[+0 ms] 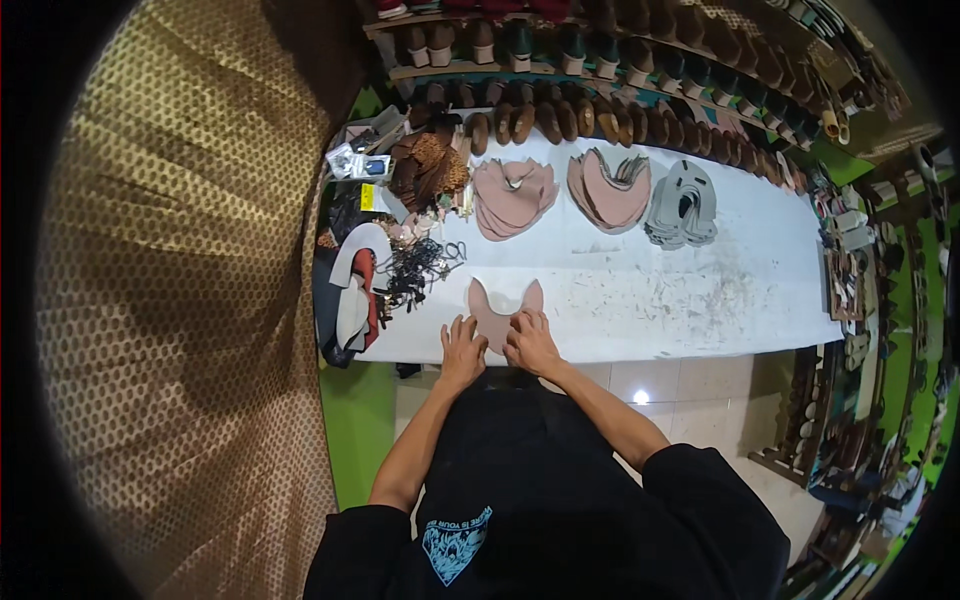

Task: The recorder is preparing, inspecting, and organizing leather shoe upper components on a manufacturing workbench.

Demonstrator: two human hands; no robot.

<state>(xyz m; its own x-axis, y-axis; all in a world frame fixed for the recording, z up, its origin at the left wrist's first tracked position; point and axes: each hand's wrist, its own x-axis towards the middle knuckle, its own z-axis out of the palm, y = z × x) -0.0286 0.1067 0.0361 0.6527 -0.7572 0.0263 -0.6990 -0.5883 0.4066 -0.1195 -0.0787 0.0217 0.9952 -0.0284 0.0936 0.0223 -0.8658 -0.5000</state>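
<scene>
stretching across the middle of the view, a long white worktable (640, 290) with scuffed grey marks carries everything else. behind it, wooden shelves (600, 75) hold rows of brown and dark shoe lasts. to the left hangs a big tan patterned curtain (190, 300). on the far side of the table sit three stacks of cut shoe-upper pieces: a pale pink stack (512, 195), a dusty pink-brown stack (608, 190) beside it, and a grey stack (682, 205) further right, each apart from the next. at the table's left end lie a brown spotted heap of material (428, 165), a tangle of dark cords (420, 265), and white and red curved pieces (358, 280).

near the front edge, just before the person, lies a single pinkish-tan flat leather upper piece with two pointed lobes (496, 308), flat on the tabletop and well apart from the stacks. the left hand (462, 348) rests with fingers spread flat, touching the piece's lower left edge. the right hand (530, 342) presses on its lower right edge, fingers bent down onto it. neither hand wraps around anything; both lie loose and flat on top.
</scene>
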